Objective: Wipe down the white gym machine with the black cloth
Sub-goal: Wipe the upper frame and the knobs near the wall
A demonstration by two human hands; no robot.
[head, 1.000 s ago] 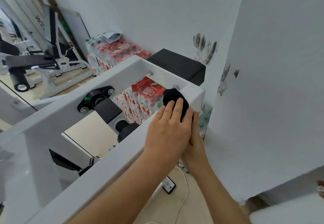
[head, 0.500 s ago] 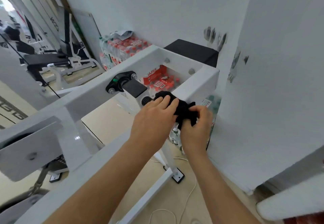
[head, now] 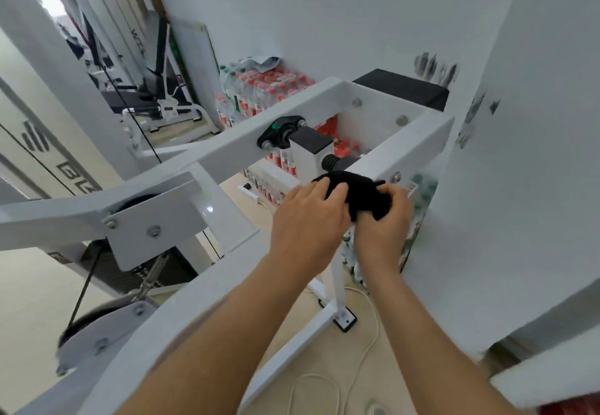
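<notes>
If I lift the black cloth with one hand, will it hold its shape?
Probably not: the cloth is bunched up in the right hand, so it likely flops when lifted. It looks small against the hand, so probably light. Its fuzzy surface should drag on the bar rather than slip.
</notes>
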